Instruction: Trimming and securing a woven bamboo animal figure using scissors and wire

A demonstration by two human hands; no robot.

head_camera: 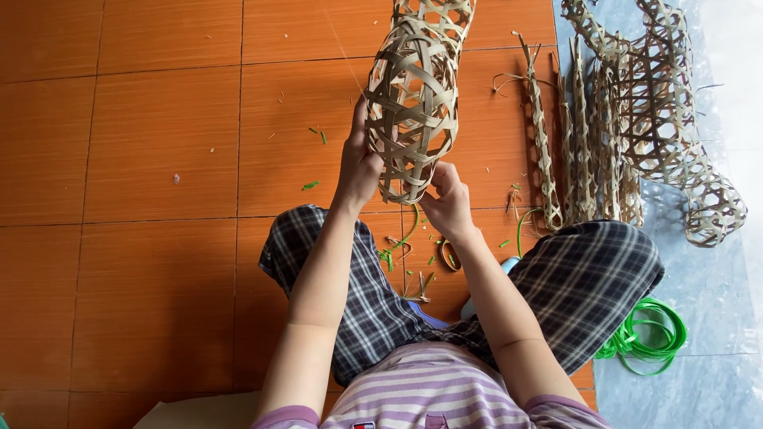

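Orange tile floor (143, 159) fills the left half of the view, bare but for a few green and tan scraps (315, 159) near the middle. That side is the widest open room around the person.

Next comes the left hand (358, 163), raised in front of the knees. Its fingers (355, 127) are closed around the left edge of a woven bamboo basket (413, 87), with the thumb side pressed to the weave. The basket is a long, open-lattice tube of pale flat strips, held off the floor and tilted away from the person, its upper end running out of the top of the picture. Nothing can be seen inside it; the floor shows through the gaps.

At the basket's lower rim the right hand (449, 202) pinches loose strip ends, fingers curled tight on them, touching the basket from below. Under both hands, between the checked trouser legs (588, 278), lie short offcuts and a curl of green strip (405, 238) on the tiles.

Further right, just beside the right knee, a bundle of narrow woven bamboo pieces (572, 135) stands close together, and beyond it larger lattice baskets (675, 135) lie in a loose heap on a pale grey floor (715, 302) where the orange tiles end. These crowd the right edge, leaving little free space there.

Near the lower right, a coil of bright green plastic strip (648, 334) rests on the grey floor, touching the trouser leg.
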